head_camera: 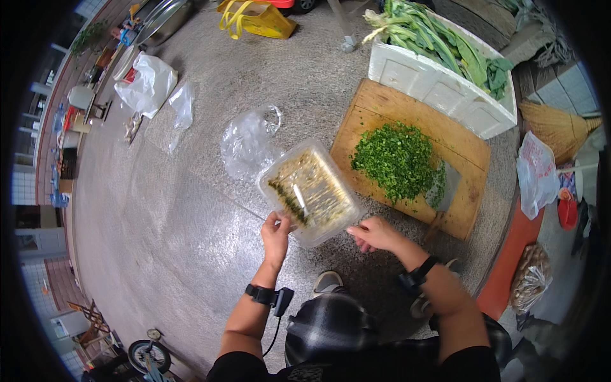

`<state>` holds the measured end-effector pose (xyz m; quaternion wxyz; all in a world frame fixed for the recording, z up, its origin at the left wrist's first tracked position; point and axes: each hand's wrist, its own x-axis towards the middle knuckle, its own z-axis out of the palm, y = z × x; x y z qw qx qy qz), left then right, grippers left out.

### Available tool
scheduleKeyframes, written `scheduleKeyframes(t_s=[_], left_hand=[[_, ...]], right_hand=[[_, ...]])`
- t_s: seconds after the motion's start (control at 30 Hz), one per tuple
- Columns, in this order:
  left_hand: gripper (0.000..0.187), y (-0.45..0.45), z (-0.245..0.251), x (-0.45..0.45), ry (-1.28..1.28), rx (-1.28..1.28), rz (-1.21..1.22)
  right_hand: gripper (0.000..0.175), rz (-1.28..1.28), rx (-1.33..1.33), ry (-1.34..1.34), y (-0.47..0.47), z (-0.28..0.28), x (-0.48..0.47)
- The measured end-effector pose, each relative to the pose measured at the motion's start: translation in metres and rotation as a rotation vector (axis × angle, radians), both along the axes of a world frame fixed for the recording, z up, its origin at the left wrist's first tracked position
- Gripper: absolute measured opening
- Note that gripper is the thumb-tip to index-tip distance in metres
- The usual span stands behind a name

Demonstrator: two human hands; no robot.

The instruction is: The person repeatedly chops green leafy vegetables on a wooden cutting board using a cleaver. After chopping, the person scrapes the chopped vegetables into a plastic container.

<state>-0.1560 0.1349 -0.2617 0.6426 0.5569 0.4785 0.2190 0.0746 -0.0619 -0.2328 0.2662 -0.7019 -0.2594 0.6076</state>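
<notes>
A clear plastic container (315,191) with pale and dark green residue inside is in front of me, tilted. My left hand (278,235) pinches its near left edge between thumb and fingers. At its near right corner is my right hand (374,234), fingers curled; whether they grip the rim I cannot tell. To the right, a heap of chopped green leaves (394,160) lies on a wooden cutting board (470,191). A cleaver (448,188) lies flat at the heap's right side, bits of leaf on its blade. Behind the container sits a crumpled clear plastic bag (248,143).
Beyond the board stands a white foam box (439,90) of leafy stalks (444,45). A straw broom (556,126) and hanging plastic bag (537,174) are at right. White bags (150,83) and a yellow bag (260,19) lie farther off. My shoe (328,281) is below the container.
</notes>
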Motion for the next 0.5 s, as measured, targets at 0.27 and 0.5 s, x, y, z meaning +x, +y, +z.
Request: scheduleKeyframes(t_s=[0.27, 0.5], left_hand=[[0.025, 0.013, -0.047, -0.058, 0.207, -0.015, 0.002], [0.035, 0.041, -0.077, -0.039, 0.434, 0.156, -0.267]], right_hand=[[0.052, 0.662, -0.559, -0.247, -0.070, 0.171, 0.201], [0.036, 1.008, -0.218, -0.341, -0.021, 0.332, 0.136]])
